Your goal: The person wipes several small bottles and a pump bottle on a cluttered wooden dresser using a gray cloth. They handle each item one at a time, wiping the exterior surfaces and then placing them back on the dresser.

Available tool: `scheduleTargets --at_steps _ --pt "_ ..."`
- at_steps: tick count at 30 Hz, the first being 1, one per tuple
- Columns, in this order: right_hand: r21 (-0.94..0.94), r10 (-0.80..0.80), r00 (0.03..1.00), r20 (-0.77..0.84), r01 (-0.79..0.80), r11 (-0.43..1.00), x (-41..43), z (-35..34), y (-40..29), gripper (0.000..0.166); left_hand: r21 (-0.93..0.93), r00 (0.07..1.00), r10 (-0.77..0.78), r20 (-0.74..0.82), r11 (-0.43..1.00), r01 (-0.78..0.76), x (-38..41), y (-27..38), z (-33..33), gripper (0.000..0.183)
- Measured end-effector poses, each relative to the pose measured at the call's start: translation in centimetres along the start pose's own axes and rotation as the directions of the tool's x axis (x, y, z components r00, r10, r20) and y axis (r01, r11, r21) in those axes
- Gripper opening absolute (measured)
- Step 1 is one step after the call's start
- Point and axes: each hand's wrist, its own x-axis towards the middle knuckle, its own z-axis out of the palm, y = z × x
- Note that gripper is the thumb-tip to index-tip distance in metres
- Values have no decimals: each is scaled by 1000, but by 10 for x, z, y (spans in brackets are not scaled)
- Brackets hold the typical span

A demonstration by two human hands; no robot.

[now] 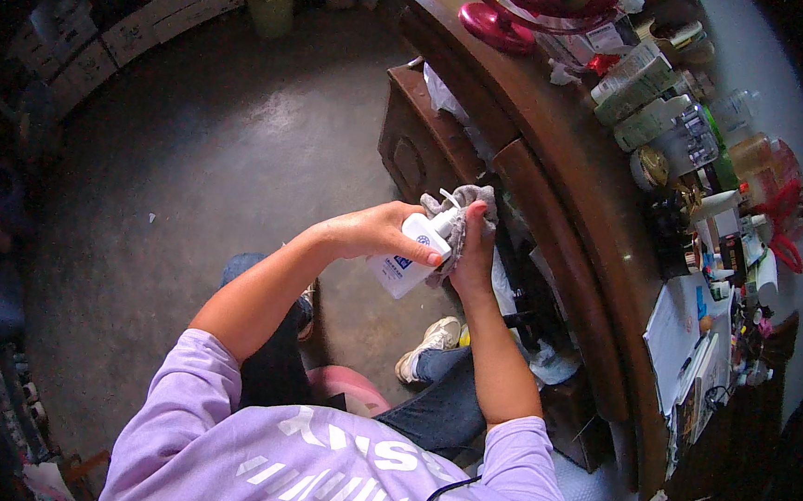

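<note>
My left hand (pixel 381 235) is closed around a white plastic pump bottle (pixel 400 275), its thumb lying across the front below the shoulder. The bottle is tilted, with its pump head towards the desk and its base towards me. Beside the pump, my right hand (pixel 474 255) holds a crumpled grey cloth (pixel 459 202), thumb up along it. The cloth touches the neck and pump of the bottle. The right fingers are mostly hidden behind the cloth. Both hands are over the floor, in front of the desk edge.
A dark wooden desk (pixel 556 136) curves along the right, bearing bottles, jars, papers (pixel 674 339) and a pink round mirror's base (pixel 495 28). A small wooden cabinet (pixel 417 133) stands beside it. A green bin (pixel 272 7) is at the far side. Below me is a pink stool (pixel 347 384).
</note>
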Motion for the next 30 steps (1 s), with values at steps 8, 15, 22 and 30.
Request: scheduleTargets --at_steps 8,15,22,30 --pt "31 -3 992 -122 6 1000 6 1 2 75 -6 993 68 -98 998 -69 5 -4 3 56" --pt "96 -66 997 -38 69 993 15 -13 -10 59 561 873 275 -404 828 -1 7 -5 9 50" --pt "-405 -336 913 231 404 820 7 4 -16 47 568 879 301 -369 822 -42 8 -15 12 48" --pt "-274 -367 927 80 375 886 4 6 -24 41 -402 997 -75 -6 913 66 14 -21 9 54"
